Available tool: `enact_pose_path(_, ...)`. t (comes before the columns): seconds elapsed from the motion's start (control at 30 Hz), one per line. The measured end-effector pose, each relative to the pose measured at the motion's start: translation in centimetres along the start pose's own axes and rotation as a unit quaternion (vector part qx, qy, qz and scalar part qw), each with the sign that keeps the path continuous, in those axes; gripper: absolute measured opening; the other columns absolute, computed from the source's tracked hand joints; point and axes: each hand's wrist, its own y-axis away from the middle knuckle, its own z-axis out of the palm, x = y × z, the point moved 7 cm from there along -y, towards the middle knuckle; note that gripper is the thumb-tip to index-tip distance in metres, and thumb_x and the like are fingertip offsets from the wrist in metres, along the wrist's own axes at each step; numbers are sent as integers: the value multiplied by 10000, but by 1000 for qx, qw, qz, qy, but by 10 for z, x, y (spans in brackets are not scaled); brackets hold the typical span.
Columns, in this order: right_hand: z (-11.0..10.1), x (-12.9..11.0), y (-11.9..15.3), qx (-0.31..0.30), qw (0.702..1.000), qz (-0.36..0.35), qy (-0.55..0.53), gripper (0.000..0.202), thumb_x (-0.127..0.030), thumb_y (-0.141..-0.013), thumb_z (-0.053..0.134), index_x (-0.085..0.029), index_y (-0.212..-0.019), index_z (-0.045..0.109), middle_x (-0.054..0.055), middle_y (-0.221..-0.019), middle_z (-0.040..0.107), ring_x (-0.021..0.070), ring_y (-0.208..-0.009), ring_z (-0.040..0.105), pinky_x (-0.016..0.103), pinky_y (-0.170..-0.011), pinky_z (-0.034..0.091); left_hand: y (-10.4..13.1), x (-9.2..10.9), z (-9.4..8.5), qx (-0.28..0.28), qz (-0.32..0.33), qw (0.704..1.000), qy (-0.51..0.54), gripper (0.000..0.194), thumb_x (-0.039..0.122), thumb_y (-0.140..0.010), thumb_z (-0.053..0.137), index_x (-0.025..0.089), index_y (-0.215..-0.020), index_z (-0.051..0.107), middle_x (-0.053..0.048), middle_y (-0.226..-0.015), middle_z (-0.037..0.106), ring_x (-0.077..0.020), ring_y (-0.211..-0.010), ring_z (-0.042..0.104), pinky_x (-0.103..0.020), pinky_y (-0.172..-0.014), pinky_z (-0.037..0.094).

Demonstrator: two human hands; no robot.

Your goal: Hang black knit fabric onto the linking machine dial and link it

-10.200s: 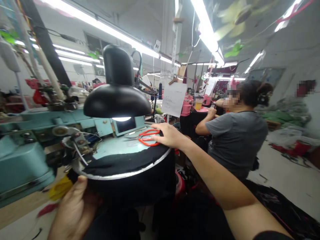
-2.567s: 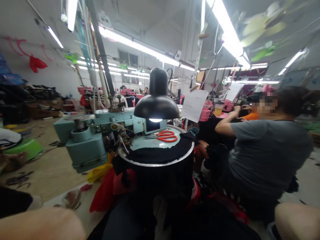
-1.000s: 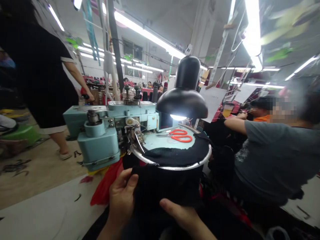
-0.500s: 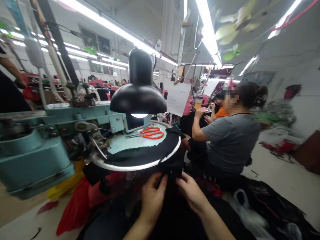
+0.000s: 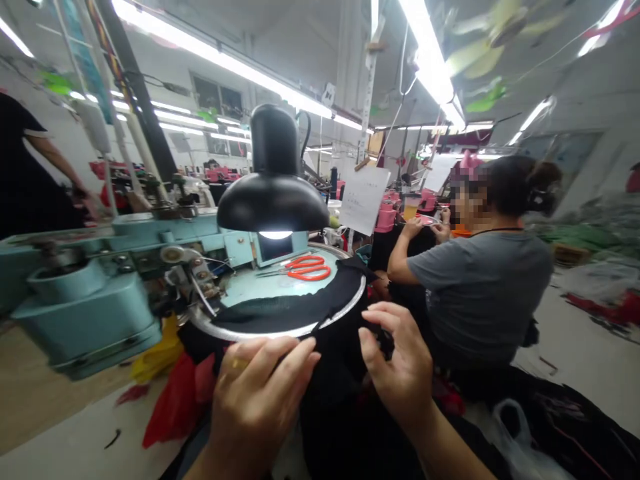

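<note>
Black knit fabric lies along the toothed metal rim of a round dial on a pale green linking machine. More black fabric hangs from the rim's front. My left hand is just in front of the rim, back up, with its fingers stretched to the right beside the hanging fabric. Whether its fingertips touch the cloth I cannot tell. To the right of the dial, my right hand is raised with thumb and fingers apart and nothing between them. Orange-handled scissors rest on the dial's middle.
A black lamp hangs low over the dial. A person in a grey shirt sits close at the right; another person stands at the far left. Red cloth and a clear plastic bag lie low on either side.
My hands have let go of the black fabric below the rim and moved apart and up, the left one to the left, the right one to the right. The view has shifted slightly.
</note>
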Motion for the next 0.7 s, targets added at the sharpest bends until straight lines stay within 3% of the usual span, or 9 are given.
enact_pose_path(0.1,2,1,-14,15,999,-8,-38,231,-102,-885,610,-203,-1089,655,85,-1086,636,233,-1048,618,424,-930,511,-30,10,11,-94,102,988,-65,115,159,-907,654,180,-996,723,-44,-919,728,-221,-824,615,-377,-801,456)
enact_pose_path(0.23,13,0,-21,8,999,-29,-39,224,-126,-885,614,-207,-1088,665,85,-1087,645,247,-1047,622,452,-945,506,-43,0,28,-188,124,971,-81,127,235,-944,615,189,-927,732,-28,-836,707,-220,-834,624,-370,-788,465)
enact_pose_path(0.37,26,2,-43,-32,997,-75,2,163,-178,-898,598,-210,-1043,665,81,-1047,673,244,-1024,632,421,-930,512,-40,-41,-3,-194,65,978,-33,216,386,-962,582,267,-1059,733,-47,-1135,708,-248,-1023,628,-396,-887,476)
enact_pose_path(0.43,45,11,-65,-111,991,-71,32,146,-198,-907,576,-203,-1016,672,84,-1034,698,242,-1025,645,402,-945,511,-37,-80,-26,-166,-13,984,-68,289,359,-979,523,218,-1150,709,-78,-1072,707,-248,-952,633,-379,-857,493)
enact_pose_path(0.5,78,26,-87,-239,965,-51,92,190,-195,-923,539,-187,-1044,685,93,-1070,723,242,-1045,659,383,-963,504,-30,-114,-33,-201,-64,970,-120,273,358,-956,525,218,-1054,739,-78,-999,690,-249,-872,636,-350,-760,500)
enact_pose_path(0.53,97,36,-95,-314,939,-36,138,239,-182,-938,509,-183,-1099,685,99,-1133,721,243,-1076,658,378,-973,496,-27,-125,-32,-229,-74,963,-125,252,346,-943,531,225,-966,751,-71,-968,682,-242,-847,637,-332,-726,498)
enact_pose_path(0.63,145,56,-115,-437,883,-31,170,300,-123,-899,562,-210,-1151,701,78,-1148,742,240,-1028,690,342,-914,513,-18,-138,-26,-276,-86,953,-86,238,299,-931,526,225,-826,726,-52,-915,679,-222,-849,644,-306,-733,501)
enact_pose_path(0.7,171,64,-118,-504,844,-40,180,239,-169,-882,647,-218,-1106,714,48,-1041,766,207,-882,714,326,-830,541,-12,-136,-27,-253,-93,962,-49,240,283,-954,494,208,-862,702,-56,-924,690,-221,-887,648,-320,-798,512)
